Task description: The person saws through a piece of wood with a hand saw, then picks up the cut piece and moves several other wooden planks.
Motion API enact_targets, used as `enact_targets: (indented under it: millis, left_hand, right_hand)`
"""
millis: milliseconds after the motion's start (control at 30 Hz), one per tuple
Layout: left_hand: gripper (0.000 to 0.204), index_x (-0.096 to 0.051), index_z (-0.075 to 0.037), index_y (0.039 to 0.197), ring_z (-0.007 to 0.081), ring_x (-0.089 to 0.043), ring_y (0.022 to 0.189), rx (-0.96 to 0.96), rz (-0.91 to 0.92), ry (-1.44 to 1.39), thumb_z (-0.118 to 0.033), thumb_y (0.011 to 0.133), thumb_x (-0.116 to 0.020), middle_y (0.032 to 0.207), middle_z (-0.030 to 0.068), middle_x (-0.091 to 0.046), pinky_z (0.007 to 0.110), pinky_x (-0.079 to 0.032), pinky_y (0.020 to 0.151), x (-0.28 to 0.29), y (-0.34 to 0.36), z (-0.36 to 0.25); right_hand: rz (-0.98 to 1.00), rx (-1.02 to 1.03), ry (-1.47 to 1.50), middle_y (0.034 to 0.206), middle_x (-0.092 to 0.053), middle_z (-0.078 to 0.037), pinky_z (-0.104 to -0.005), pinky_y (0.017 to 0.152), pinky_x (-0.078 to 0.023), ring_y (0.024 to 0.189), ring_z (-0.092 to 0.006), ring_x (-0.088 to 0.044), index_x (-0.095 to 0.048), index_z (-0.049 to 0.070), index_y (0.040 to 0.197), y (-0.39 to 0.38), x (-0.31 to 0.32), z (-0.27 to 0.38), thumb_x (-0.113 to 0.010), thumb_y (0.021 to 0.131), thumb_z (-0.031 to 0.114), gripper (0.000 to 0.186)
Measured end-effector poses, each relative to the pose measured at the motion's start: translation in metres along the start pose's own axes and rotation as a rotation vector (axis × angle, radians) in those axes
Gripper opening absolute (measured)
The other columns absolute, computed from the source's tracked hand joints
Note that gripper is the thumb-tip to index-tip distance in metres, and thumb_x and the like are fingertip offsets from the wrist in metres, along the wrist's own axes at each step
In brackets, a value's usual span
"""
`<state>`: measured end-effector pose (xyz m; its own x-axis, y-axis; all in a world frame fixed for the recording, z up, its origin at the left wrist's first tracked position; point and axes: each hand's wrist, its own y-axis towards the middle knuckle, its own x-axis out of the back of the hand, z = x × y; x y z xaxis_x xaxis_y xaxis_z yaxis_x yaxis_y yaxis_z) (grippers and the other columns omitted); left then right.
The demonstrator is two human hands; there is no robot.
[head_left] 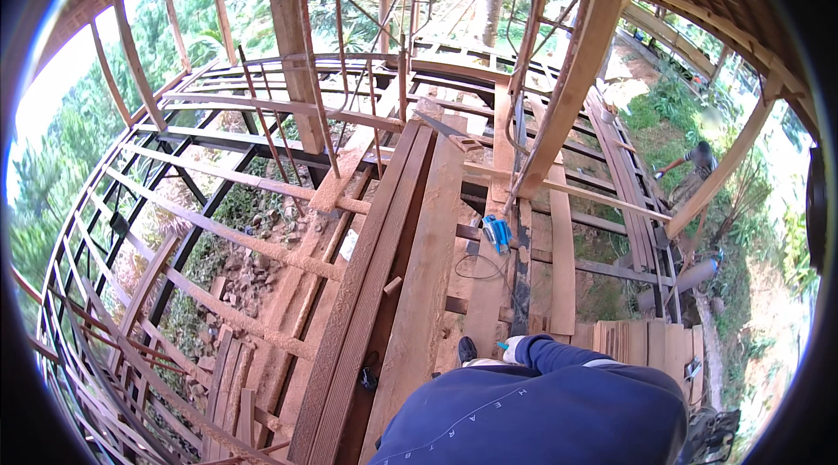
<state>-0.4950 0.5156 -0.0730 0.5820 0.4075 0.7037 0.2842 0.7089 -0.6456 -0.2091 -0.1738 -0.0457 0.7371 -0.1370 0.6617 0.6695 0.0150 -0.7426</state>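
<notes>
My right hand [513, 350], in a whitish glove with a navy sleeve behind it, is held in front of my body. Its fingers look closed, and a small teal tip [502, 345] pokes out beside them; what it belongs to is too small to tell. My left hand is out of sight. Near my right hand is my dark shoe [467, 349]. Farther ahead, a blue power tool [497, 234] rests on the boards, a thin dark cord [478, 276] looping beside it. A hand saw [447, 131] lies across the far end of a wide plank [428, 247].
Long grooved boards [362, 290] run along the left of the plank. Open joists [229, 173] span a drop to dirt and rubble. Wooden posts [572, 72] and scaffold rise ahead. Stacked planks [650, 347] lie at right. Another person [698, 160] is on the ground below.
</notes>
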Motion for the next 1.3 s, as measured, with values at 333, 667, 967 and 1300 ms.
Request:
enact_targets:
  millis: [333, 667, 967, 1300]
  left_hand:
    - [0.122, -0.031, -0.013, 0.157, 0.0297, -0.038, 0.146, -0.097, -0.013, 0.088, -0.064, 0.060, -0.085, 0.159, 0.0149, -0.037, 0.044, -0.039, 0.116, 0.067, -0.071, 0.007]
    - [0.125, -0.042, -0.009, 0.149, 0.0351, -0.045, 0.139, -0.290, -0.291, -0.260, -0.055, 0.044, -0.092, 0.151, 0.0227, -0.043, 0.044, -0.040, 0.115, 0.089, -0.146, 0.047]
    - [0.108, -0.048, -0.003, 0.139, 0.0406, -0.045, 0.136, -0.312, -0.259, -0.403, -0.039, 0.049, -0.095, 0.145, 0.0261, -0.046, 0.044, -0.039, 0.115, 0.101, -0.232, 0.054]
    - [0.101, -0.053, -0.005, 0.131, 0.0434, -0.052, 0.124, -0.376, -0.390, -0.423, -0.042, 0.047, -0.093, 0.135, 0.0265, -0.053, 0.050, -0.045, 0.106, 0.070, -0.288, 0.053]
  right_hand:
    - [-0.297, -0.204, 0.656, 0.096, -0.071, -0.021, -0.0439, 0.065, -0.058, 0.074, -0.0319, -0.071, -0.063, -0.002, 0.123, -0.025, 0.062, 0.026, -0.072, 0.077, 0.035, 0.060]
    - [-0.315, -0.070, 1.691, 0.070, -0.062, -0.008, -0.0361, 0.037, -0.043, 0.040, -0.0159, -0.050, -0.061, 0.010, 0.088, 0.002, 0.169, 0.105, -0.064, 0.090, 0.020, 0.010]
    - [-0.218, 0.020, 1.827, 0.064, -0.062, -0.004, -0.0350, 0.042, -0.051, 0.045, -0.0173, -0.056, -0.061, 0.012, 0.081, 0.104, 0.189, 0.189, -0.063, 0.092, 0.017, 0.013]
    - [-0.349, -0.266, 1.672, 0.077, -0.065, -0.012, -0.0425, 0.044, -0.055, 0.053, -0.0257, -0.065, -0.055, 0.005, 0.100, 0.174, 0.167, 0.228, -0.070, 0.081, 0.010, 0.024]
